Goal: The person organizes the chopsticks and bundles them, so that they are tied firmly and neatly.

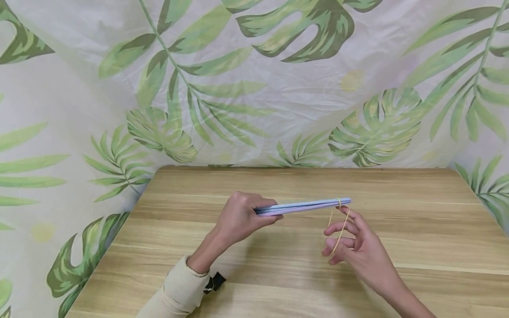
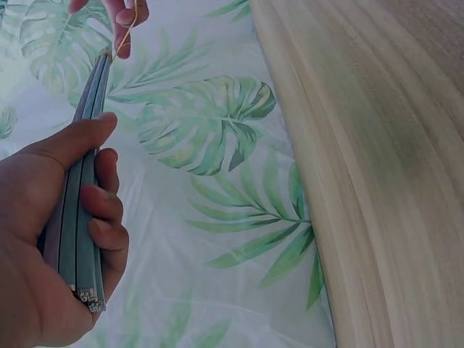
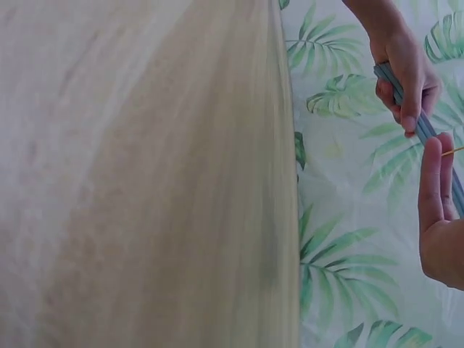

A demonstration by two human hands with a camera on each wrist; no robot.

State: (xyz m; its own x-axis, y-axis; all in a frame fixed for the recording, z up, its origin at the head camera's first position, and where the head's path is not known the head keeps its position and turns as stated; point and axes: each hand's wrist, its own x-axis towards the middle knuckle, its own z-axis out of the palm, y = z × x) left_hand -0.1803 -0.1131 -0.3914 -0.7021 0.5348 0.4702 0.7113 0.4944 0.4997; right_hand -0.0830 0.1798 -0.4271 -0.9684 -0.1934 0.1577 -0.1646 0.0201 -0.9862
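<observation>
Two hands are at work on one stick bundle and one thin yellow band; at least three sticks show side by side in the left wrist view, though the full number cannot be told. The left hand grips the bundle near its left end, thumb along one side and fingers curled round the other. The right hand is at the opposite end, its fingers bent and apart from one another, with the band hooked on them; exactly which fingers the loop passes round cannot be told. The band encircles the bundle close to its right tip, and two strands of it run down from there to the right hand.

The bundle is held in the air above the table, between the two hands. Its long axis runs left to right in the head view, nearly level, with the right tip slightly higher, and it narrows towards that tip. The sticks are pale blue and lilac.

The one table has a light wood grain. Behind it hangs a pale cloth printed with green leaves. One cream sleeve covers the left forearm, and one small black object shows just beside its cuff
</observation>
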